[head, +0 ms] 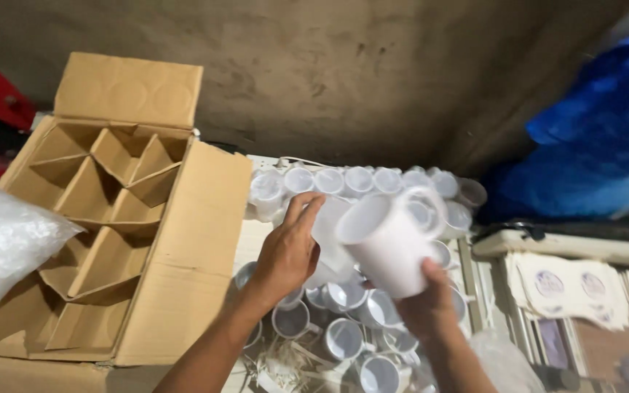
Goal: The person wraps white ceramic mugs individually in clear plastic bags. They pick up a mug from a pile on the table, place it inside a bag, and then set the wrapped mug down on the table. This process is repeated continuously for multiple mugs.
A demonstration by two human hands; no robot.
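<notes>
Head view, looking down. Items run from largest to smallest.

Cardboard box [147, 240]: stands open to the left of the left hand, its flap folded back. Cardboard dividers split the interior into angled cells, apparently so that each cell keeps 1 piece apart from its neighbours. Every visible cell is unoccupied.

Blue plastic sheet [606, 138]: bundled up and well to the right of the right hand, against the wall.

Clear plastic bag [1, 240]: crumpled, lying at the far left edge of the box.

Group of white mugs [358, 182]: standing mouth-up, close together, beneath and beyond both hands, on a surface largely hidden by them. 1 row lines the far edge; more mugs sit directly under the wrists. Upright placement leaves each rim and handle free to grasp.

Printed paper sheets [569, 287]: laid flat to the right of the right hand, each bearing round designs.

White mug [387, 244]: held above the group, tilted with its mouth toward the upper left and its handle toward the far side. The tilt turns the interior toward the viewer, probably for a look inside.

Right hand [424, 302]: gripping the white mug from below, thumb pressed on its lower wall near the base.

Left hand [289, 251]: open, fingers extended upward, resting against a sheet of thin white wrapping [333, 240] just left of the held mug; whether it pinches the wrapping cannot be told.
</notes>
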